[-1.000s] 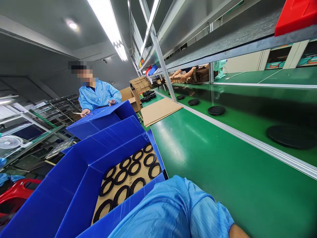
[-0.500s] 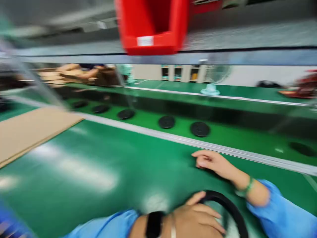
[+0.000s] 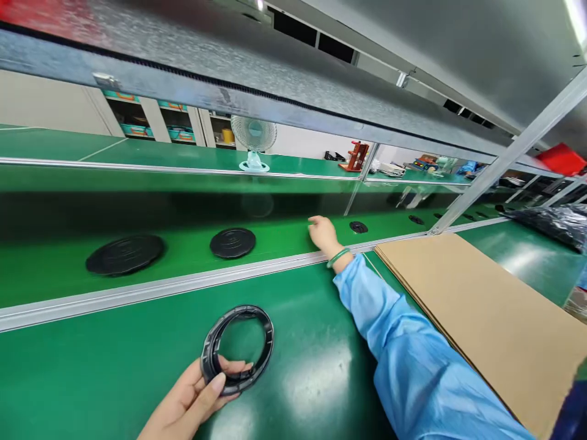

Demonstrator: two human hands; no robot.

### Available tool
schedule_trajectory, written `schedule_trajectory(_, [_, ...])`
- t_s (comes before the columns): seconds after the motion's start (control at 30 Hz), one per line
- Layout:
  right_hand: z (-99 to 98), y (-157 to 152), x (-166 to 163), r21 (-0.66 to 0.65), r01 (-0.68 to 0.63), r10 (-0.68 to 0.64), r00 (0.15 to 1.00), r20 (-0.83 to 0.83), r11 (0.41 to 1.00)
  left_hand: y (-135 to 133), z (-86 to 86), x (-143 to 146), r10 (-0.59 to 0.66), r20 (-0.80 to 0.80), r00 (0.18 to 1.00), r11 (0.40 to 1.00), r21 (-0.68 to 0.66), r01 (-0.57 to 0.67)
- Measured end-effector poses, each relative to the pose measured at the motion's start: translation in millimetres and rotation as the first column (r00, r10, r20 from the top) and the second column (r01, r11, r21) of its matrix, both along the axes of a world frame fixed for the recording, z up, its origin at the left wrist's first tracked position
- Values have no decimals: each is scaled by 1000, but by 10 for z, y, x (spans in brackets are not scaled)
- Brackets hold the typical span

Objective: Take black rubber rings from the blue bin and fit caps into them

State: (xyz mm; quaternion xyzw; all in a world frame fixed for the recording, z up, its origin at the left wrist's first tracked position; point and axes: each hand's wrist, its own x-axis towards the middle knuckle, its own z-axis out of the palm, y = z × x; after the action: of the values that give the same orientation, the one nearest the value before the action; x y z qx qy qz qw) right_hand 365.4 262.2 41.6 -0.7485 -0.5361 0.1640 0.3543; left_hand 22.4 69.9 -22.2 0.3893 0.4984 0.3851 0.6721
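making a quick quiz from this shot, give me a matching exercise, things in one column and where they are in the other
Things:
1. black ring
2. desk fan
3. cardboard sheets
4. black discs

Places:
A. lying on the conveyor belt
B. stacked flat beside the right sleeve
C. pinched in the left hand
D. standing on the far bench

Pairs: 1-C, 2-D, 3-B, 4-A
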Motion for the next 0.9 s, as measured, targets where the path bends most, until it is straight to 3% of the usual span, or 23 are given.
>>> schedule_trajectory(0.1, [43,-20,760,-26,274,-267,951,155,961,-2,40,-1,-26,-40,999,998,54,29])
schedule_trajectory(0.17, [-24,-70,1175,-76,344,-321,922,217,936,0,93,-9,-91,-84,992,992,75,97])
schedule_trajectory(0.3, [-252,-64,1729,-149,367,-314,903,292,918,14,214,-19,-209,-143,968,975,45,217])
schedule_trajectory(0.47, [-393,1,1944,-109,300,-258,922,289,948,-6,228,-16,-208,-136,969,977,21,213])
schedule_trajectory(0.6, [-354,-7,1615,28,155,-157,950,269,988,-16,191,-22,-210,-106,972,976,32,215])
schedule_trajectory(0.73, [-249,-48,707,162,-123,81,966,245,979,63,241,-84,-197,-86,977,979,30,200])
schedule_trajectory(0.8, [-190,-148,128,185,-309,262,935,239,933,131,294,-152,-108,-33,994,994,-23,107])
schedule_trajectory(0.9, [-151,-410,-671,156,-575,537,812,228,803,219,368,-271,109,82,991,987,-127,-98])
